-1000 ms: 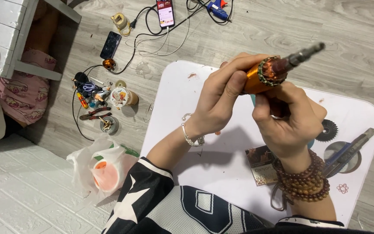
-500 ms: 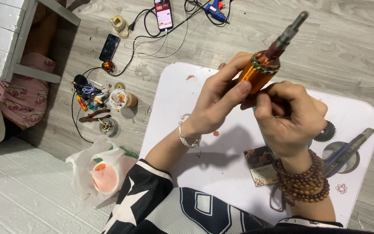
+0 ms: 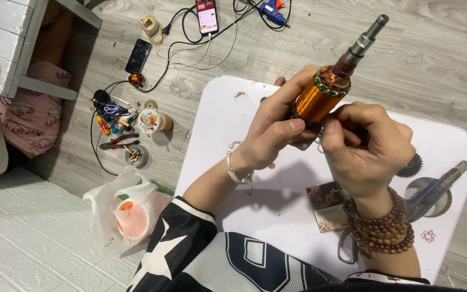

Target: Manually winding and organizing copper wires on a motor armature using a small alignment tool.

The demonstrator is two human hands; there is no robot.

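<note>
While tilted upward, motor armature (image 3: pixel 325 92) sits gripped between both hands.

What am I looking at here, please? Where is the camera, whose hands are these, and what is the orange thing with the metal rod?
The single view comes from a camera worn on the person's head, looking down at their own bare hands above a white table. The left hand and the right hand together hold a motor rotor: orange copper wire wound around a metal shaft that points up and away. On the table lie a utility knife, a small toothed disc and a small box. On the wooden floor are two phones, cables, a glue gun and small tools.
</note>
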